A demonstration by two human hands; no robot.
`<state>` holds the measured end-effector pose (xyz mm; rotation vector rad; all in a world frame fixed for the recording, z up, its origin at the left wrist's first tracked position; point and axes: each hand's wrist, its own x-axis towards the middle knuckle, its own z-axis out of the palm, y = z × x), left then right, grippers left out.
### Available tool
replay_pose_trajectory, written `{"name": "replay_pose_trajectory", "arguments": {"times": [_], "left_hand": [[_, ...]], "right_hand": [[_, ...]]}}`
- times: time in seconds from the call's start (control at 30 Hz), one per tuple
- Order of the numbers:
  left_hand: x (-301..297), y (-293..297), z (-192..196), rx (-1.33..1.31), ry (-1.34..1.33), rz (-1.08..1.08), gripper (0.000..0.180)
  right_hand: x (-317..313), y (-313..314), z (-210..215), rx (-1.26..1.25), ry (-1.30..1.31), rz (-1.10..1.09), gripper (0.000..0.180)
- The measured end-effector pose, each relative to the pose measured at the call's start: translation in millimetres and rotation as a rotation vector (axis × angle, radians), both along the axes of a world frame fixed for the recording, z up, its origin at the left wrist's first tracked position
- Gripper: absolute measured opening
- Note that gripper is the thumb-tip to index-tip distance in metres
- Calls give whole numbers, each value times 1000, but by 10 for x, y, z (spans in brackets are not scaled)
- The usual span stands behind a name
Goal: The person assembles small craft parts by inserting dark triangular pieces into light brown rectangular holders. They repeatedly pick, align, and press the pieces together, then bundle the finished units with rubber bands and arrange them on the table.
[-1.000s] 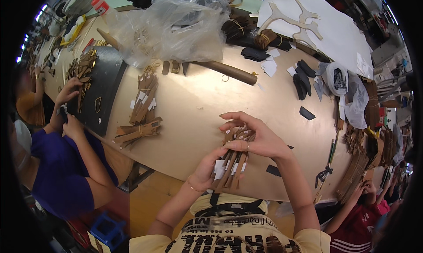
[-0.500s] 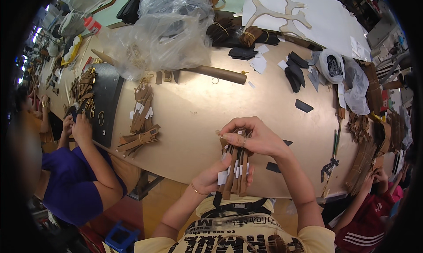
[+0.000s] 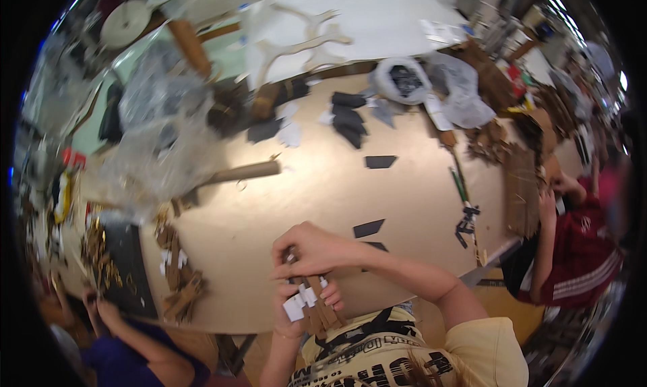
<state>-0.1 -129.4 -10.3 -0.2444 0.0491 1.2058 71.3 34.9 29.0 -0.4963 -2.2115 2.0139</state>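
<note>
we see left hand [image 3: 291, 305] clamped under bundle of brown strips with white tags [image 3: 311, 303], steadying it | right hand [image 3: 311, 251] pinching its top, likely aligning | held above tan table [image 3: 323, 185] edge

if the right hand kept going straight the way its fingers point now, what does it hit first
The right hand points left across the tan tabletop. The way looks free until the loose pile of brown cardboard strips with white tags near the table's left edge, though depth is hard to judge.
</note>
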Motion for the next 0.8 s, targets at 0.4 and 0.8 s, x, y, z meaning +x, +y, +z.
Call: {"name": "replay_pose_trajectory", "arguments": {"times": [0.4, 0.8], "left_hand": [[67, 46, 174, -47, 964, -15, 77], [-58, 272, 112, -63, 890, -92, 44]], "right_hand": [[338, 75, 164, 228, -114, -314, 22], [2295, -47, 272, 523, -307, -883, 24]]}}
